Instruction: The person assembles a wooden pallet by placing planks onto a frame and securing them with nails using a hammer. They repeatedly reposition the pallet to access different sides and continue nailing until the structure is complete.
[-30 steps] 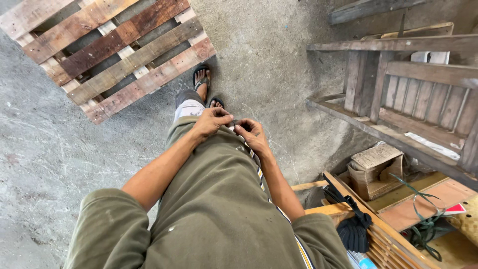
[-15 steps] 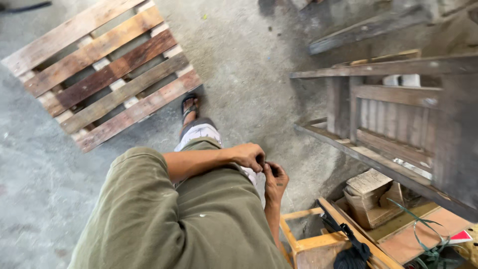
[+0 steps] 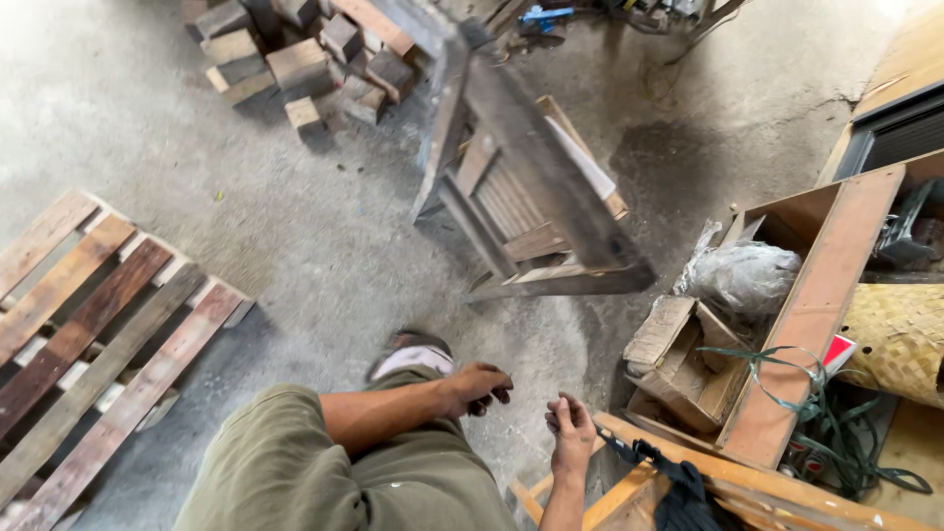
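Both hands hang over the concrete floor [image 3: 295, 256] by the knee: left hand [image 3: 479, 385] curled loosely on nothing I can see, right hand [image 3: 570, 428] pinching something tiny and dark, too small to tell. It looks light and easy to drop, so I'd hold it at the fingertips. A pallet [image 3: 88, 334] lies at the floor's left edge, a wooden frame [image 3: 536, 211] stands ahead, and a cardboard box [image 3: 683, 369] crowds the right.

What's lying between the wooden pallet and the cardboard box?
In the head view, between the wooden pallet and the cardboard box: bare concrete floor, the person's foot, and their left hand.

Olive-green trousers [image 3: 324, 472], lower centre; brown-and-red-toned pallet [image 3: 88, 334], left; grey concrete floor [image 3: 197, 128]; green strap [image 3: 787, 369], right; woven yellow basket [image 3: 900, 339].
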